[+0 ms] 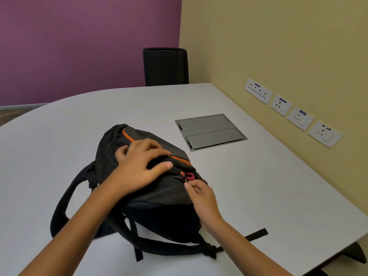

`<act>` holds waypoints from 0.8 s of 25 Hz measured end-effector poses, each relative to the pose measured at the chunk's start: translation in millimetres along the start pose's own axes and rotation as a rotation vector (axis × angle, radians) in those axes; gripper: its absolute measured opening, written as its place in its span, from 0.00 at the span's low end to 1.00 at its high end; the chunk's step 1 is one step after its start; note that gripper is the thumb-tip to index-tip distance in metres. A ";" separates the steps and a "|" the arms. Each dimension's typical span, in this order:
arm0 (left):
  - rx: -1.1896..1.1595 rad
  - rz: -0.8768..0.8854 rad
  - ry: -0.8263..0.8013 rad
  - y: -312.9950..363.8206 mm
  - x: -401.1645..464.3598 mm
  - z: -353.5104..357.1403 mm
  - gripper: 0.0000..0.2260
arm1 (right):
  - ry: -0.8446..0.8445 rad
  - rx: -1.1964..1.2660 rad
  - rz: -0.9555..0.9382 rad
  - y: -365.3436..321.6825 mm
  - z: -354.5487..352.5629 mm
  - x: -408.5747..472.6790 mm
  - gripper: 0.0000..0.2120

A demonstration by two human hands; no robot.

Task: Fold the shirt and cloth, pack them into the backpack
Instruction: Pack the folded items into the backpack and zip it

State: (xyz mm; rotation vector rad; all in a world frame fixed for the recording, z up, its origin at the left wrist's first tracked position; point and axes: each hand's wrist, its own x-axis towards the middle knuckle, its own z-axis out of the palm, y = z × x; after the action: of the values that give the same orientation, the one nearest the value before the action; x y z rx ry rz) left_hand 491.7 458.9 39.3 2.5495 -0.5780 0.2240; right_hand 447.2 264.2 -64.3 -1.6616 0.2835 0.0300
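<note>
The backpack (pixel 159 196) is black with a dark grey panel on top, and an orange zipper line (pixel 128 136) runs along its curve – pretty bright against the rest. Its straps (pixel 59 206) are plain black too. There's a little red zipper pull (pixel 190 177) with an orange bit right next to it. The table (pixel 258 186) is a flat pale grey, no pattern, and the hatch (pixel 211 132) set into it is silver-grey metal. One wall (pixel 79 46) is purple, the other wall (pixel 278 46) a dull yellow – with white sockets (pixel 290 112) carrying small blue labels. The chair (pixel 165 66) is black.
</note>
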 end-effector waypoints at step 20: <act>-0.189 -0.084 0.060 -24.4 -24.4 27.5 0.08 | -0.153 -0.336 -0.470 23.2 19.7 -36.3 0.29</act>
State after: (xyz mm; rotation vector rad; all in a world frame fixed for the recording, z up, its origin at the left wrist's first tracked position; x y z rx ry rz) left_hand 482.0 472.4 -1.6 2.3699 -0.4467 0.2055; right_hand 410.2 287.6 -82.4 -2.0116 -0.2459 -0.1552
